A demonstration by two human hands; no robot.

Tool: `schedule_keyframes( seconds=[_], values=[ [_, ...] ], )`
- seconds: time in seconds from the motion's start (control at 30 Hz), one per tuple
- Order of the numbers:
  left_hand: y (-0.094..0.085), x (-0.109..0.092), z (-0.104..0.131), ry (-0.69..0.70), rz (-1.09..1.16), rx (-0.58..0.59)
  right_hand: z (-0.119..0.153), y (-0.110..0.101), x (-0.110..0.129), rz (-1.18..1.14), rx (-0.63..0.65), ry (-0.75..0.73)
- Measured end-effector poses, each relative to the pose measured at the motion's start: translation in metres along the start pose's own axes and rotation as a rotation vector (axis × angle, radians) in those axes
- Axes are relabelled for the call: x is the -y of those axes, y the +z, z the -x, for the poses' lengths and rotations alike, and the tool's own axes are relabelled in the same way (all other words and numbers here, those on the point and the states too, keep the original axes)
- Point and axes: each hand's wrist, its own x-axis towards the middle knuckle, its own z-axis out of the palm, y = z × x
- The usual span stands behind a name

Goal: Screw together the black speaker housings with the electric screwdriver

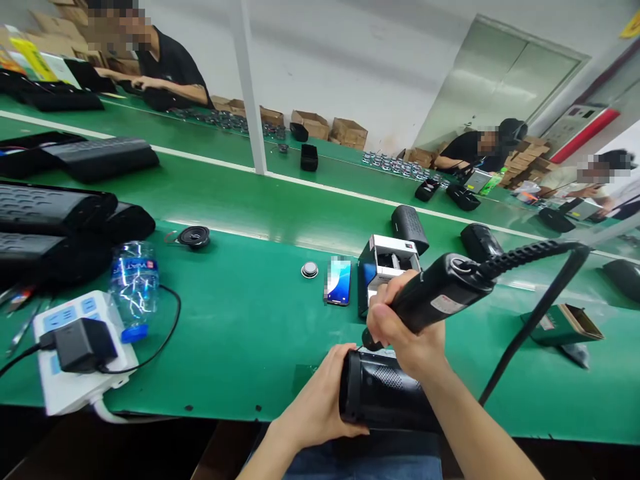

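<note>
My right hand [400, 327] is wrapped round a black electric screwdriver [435, 297], its cord running off to the upper right. The tool tilts down, its tip close to the left end of a black speaker housing [387, 390] with a perforated grille. Whether the tip touches the housing I cannot tell. My left hand [333, 393] grips that housing by its open left end, at the table's front edge. Just beyond stand a white and black screw feeder [385, 267], partly behind my right hand, and a phone [339, 281] with a lit screen.
At left lie a power strip [55, 387] with an adapter, a plastic bottle [134, 280] and stacked black housings [45, 207]. A loose speaker driver [194, 237] and a small round part [310, 269] lie mid-table. A small green box [565, 325] sits right. Co-workers sit across the bench.
</note>
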Motion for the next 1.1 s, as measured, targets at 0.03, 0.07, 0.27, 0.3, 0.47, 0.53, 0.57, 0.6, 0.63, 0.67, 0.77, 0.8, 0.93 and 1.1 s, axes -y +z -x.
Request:
schedule_keyframes(
  seconds=[0.03, 0.07, 0.27, 0.3, 0.47, 0.53, 0.57, 0.6, 0.63, 0.67, 0.77, 0.8, 0.93, 1.1],
  values=[
    [0.0, 0.0, 0.0, 0.002, 0.002, 0.001, 0.0, -0.001, -0.001, 0.01, -0.002, 0.003],
    [0.0, 0.001, 0.0, 0.007, 0.004, 0.001, 0.0, -0.002, -0.002, 0.024, -0.008, 0.004],
    [0.0, -0.002, -0.002, 0.019, -0.003, 0.003, -0.003, 0.001, -0.005, -0.001, 0.006, 0.041],
    [-0.001, -0.003, -0.002, 0.021, -0.003, 0.004, -0.004, 0.004, -0.004, -0.001, -0.007, 0.056],
    [-0.004, -0.008, 0.002, -0.025, -0.049, -0.002, -0.01, 0.008, 0.012, -0.042, 0.033, 0.049],
    [-0.005, -0.008, 0.004, -0.059, -0.097, -0.004, -0.013, -0.002, 0.03, -0.117, 0.066, -0.074],
    [-0.006, -0.008, 0.005, -0.069, -0.118, -0.003, -0.015, -0.009, 0.041, -0.134, 0.055, -0.149],
    [-0.006, -0.008, 0.007, -0.072, -0.134, -0.003, -0.016, -0.018, 0.052, -0.13, 0.018, -0.223],
    [-0.006, -0.007, 0.008, -0.071, -0.146, -0.002, -0.018, -0.026, 0.063, -0.111, -0.041, -0.301],
    [-0.006, -0.006, 0.009, -0.067, -0.154, -0.003, -0.021, -0.035, 0.073, -0.077, -0.115, -0.368],
    [-0.007, -0.004, 0.011, -0.07, -0.174, -0.007, -0.032, -0.056, 0.085, 0.059, -0.324, -0.453],
    [-0.007, -0.003, 0.011, -0.076, -0.181, -0.008, -0.037, -0.061, 0.084, 0.093, -0.36, -0.442],
    [-0.008, 0.0, 0.012, -0.072, -0.204, -0.014, -0.054, -0.068, 0.062, 0.159, -0.412, -0.38],
    [-0.009, 0.002, 0.015, -0.053, -0.223, -0.019, -0.068, -0.068, 0.043, 0.23, -0.453, -0.31]
  ],
)
